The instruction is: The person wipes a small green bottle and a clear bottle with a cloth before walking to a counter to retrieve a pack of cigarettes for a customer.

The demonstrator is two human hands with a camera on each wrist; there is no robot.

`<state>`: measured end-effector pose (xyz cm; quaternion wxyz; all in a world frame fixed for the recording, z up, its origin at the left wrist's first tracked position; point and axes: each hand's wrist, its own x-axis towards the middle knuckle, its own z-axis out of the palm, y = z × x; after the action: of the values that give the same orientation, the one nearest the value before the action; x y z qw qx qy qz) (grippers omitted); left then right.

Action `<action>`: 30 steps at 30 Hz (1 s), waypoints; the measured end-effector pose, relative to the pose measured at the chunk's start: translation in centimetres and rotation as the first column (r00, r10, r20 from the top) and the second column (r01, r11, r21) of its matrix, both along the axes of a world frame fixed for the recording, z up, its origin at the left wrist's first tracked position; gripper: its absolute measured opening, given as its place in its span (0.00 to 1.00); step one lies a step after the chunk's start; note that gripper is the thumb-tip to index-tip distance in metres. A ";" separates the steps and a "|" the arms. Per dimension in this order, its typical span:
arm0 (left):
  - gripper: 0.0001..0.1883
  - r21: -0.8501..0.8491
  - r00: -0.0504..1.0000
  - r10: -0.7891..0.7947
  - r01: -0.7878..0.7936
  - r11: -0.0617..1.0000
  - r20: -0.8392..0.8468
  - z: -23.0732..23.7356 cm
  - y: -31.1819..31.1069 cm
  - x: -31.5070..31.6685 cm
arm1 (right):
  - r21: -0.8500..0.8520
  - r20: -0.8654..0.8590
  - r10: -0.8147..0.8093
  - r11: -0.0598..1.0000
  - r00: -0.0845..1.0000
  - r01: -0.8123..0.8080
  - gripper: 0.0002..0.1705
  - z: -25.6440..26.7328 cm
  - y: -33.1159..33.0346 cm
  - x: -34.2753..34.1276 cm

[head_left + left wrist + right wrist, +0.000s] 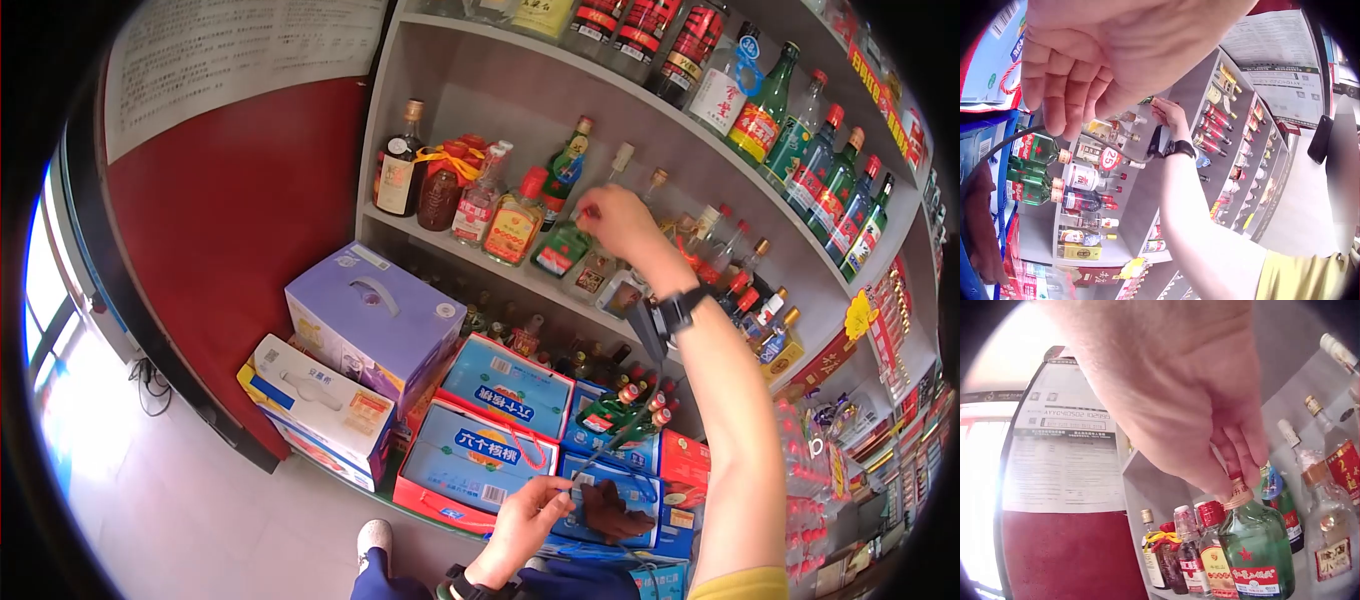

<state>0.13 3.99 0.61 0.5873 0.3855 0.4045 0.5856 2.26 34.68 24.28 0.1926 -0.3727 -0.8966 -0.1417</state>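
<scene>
In the right wrist view my right hand (1179,394) pinches the neck of a green bottle (1254,550) with a red star and red label. The same bottle (562,250) stands upright at the front of the middle shelf in the head view, under my right hand (625,228). Beside it is a red-capped bottle with an orange label (514,230). My left hand (525,525) is low, near a brown cloth (612,512) lying on a blue box; its fingers are loosely bent. A dark cord passes by the left fingers in the left wrist view, and whether they touch it is unclear.
Blue cartons (510,385), a purple box (375,310) and a white box (320,400) stand below the shelf. More bottles line the upper shelf (560,60). Green bottles (607,408) stand near the cartons. A red panel (250,200) is at the left.
</scene>
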 end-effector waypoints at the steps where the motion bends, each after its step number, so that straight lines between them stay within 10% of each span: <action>1: 0.12 0.000 1.000 0.002 -0.002 1.000 0.012 -0.3 0.0 0.1 | -0.006 0.001 0.003 1.000 1.000 -0.003 0.11 0.1 1.0 -0.7; 12: 0.13 -0.019 0.998 -0.056 0.057 0.998 0.039 -1.0 0.4 -0.1 | -0.008 0.115 -0.296 0.954 0.948 0.299 0.13 -3.0 9.7 -3.6; 30: 0.12 -0.067 0.991 -0.075 0.083 0.994 0.112 -0.8 2.0 -0.8 | -0.022 0.153 -0.321 0.944 0.935 0.328 0.12 -3.4 14.2 -4.3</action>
<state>-0.65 5.97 -0.16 0.6448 0.3473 0.3770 0.5671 -2.03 48.93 20.90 0.0910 -0.5086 -0.8376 -0.1776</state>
